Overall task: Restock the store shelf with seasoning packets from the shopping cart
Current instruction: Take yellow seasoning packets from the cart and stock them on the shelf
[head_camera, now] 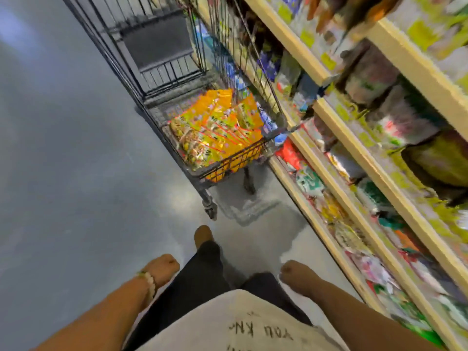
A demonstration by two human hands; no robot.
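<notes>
1. Seasoning packets [217,133] lie heaped in the near end of the shopping cart [162,72], orange and yellow, overlapping one another against the wire front.
2. They look light and floppy to me, glossy film that could slide in the fingers; I would judge a pinch along a sealed edge, or a handful taken flat, the safest hold.
3. Counting them is beyond me: the picture is smeared, and the packets overlap; I can only say there are many, more than a handful.
4. One cart stands in the aisle, parked right beside the store shelf [354,158], whose tiers run along the right, already crowded with blurred goods.
5. The left hand [162,271], a beaded bracelet [149,283] at its wrist, hangs by the dark trousers, fingers loosely curled, grasping nothing.
6. The right hand [298,277] hangs the same way on the shelf side, also carrying nothing.
7. Both hands are well apart from the packets, so no packet is yet taken up.
</notes>
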